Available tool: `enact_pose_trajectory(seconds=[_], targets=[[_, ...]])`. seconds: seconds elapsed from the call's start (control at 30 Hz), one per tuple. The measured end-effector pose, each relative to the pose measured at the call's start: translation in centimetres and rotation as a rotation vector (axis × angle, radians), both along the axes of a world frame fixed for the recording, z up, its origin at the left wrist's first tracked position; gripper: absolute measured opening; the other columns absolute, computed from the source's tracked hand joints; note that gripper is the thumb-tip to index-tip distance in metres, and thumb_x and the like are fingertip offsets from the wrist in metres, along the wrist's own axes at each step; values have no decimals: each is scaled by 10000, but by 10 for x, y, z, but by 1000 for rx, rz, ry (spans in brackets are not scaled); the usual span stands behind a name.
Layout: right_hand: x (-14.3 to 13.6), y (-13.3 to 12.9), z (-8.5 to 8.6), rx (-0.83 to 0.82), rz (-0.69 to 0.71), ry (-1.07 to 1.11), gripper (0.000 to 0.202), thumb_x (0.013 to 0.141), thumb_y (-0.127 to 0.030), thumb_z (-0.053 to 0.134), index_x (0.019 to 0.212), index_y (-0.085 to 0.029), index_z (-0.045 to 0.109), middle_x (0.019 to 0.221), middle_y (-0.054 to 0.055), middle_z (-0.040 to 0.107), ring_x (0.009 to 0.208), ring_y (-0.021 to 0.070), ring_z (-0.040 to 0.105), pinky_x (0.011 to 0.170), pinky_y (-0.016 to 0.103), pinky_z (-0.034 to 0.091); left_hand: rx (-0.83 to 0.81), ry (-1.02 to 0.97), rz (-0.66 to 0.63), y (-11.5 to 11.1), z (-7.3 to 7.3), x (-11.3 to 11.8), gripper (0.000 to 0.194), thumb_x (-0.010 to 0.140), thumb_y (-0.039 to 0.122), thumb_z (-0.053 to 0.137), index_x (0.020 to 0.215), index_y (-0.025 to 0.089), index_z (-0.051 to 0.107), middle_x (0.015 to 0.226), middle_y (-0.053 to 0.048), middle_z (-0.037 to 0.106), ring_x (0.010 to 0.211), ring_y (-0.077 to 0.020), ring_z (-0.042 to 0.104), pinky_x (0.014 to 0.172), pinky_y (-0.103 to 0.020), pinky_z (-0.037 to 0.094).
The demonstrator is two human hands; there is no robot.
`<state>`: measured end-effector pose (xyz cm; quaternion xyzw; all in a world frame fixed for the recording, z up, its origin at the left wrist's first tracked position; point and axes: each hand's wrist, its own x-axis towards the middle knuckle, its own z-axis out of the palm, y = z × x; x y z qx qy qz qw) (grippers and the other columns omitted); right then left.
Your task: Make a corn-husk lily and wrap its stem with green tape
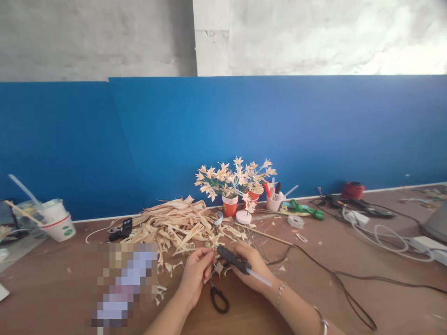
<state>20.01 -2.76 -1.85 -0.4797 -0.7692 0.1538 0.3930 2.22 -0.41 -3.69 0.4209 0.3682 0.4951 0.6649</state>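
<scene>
My right hand (254,266) is wrapped round a black hot glue gun (233,258). A translucent glue stick (259,277) sticks out of its rear end, and its nozzle points toward my other hand. My left hand (195,272) is closed in a pinch just left of the nozzle; whatever lies between the fingertips is too small to make out. Between the hands, a pale husk flower (219,268) shows low down. Below it lie scissors (220,300), their black handle loop visible and the blades mostly hidden.
Behind my hands spreads a heap of dry husk strips (174,221). Flowers stand in red paper cups (229,207) near the blue partition (244,125). A black cable (323,264) crosses the right side. A tape roll (295,221) and a white cup (59,227) also sit on the table.
</scene>
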Motion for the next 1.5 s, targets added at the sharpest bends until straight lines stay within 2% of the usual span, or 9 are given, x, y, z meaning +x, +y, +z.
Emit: enact_pose_trajectory(seconds=[0.17, 0.4, 0.67, 0.87, 1.07, 1.23, 1.5], targets=[[-1, 0, 2, -37, -8, -35, 144, 605, -45, 518, 624, -184, 485, 705, 9, 504, 636, 138, 506, 573, 224, 377, 1, 1, -9, 0, 1, 0, 224, 702, 322, 638, 780, 125, 565, 595, 27, 556, 339, 9, 296, 330, -139, 137], [-1, -1, 2, 7, -6, 8, 119, 645, -76, 526, 638, -193, 501, 717, 17, 520, 643, 142, 505, 574, 224, 381, 1, 19, -1, -1, 0, 0, 224, 703, 321, 636, 784, 127, 561, 594, 24, 562, 339, 6, 298, 333, -142, 143], [-1, 0, 2, -32, -15, -50, 154, 586, -39, 510, 615, -185, 470, 704, 3, 494, 637, 132, 494, 576, 217, 374, 2, 3, -14, 2, -1, 0, 220, 704, 329, 636, 768, 131, 561, 588, 29, 553, 339, 7, 292, 335, -145, 132], [-2, 0, 3, -24, -23, -19, 107, 655, -87, 511, 615, -181, 477, 709, 13, 492, 635, 132, 490, 575, 220, 373, 1, 9, -3, 1, -1, 0, 229, 692, 333, 645, 766, 134, 560, 584, 30, 557, 340, 3, 292, 335, -146, 137], [-1, -2, 2, -34, -8, -40, 148, 597, -48, 522, 607, -183, 463, 693, 2, 491, 626, 130, 488, 568, 215, 369, 2, 19, 2, -1, 2, 0, 241, 683, 344, 652, 755, 131, 566, 582, 32, 551, 346, -1, 290, 341, -148, 142], [-1, 0, 1, -12, -12, -10, 140, 622, -59, 525, 612, -188, 471, 700, 6, 496, 627, 131, 490, 572, 218, 383, -6, 14, 9, -1, 4, 0, 234, 667, 340, 664, 744, 137, 579, 587, 28, 563, 352, -7, 305, 342, -149, 151], [-1, -2, 4, -15, -10, -7, 128, 636, -65, 516, 613, -184, 475, 703, 16, 504, 649, 143, 498, 588, 229, 391, -48, -30, 44, -3, 9, 1, 270, 607, 310, 726, 782, 118, 655, 579, 18, 567, 415, -31, 416, 388, -151, 287]])
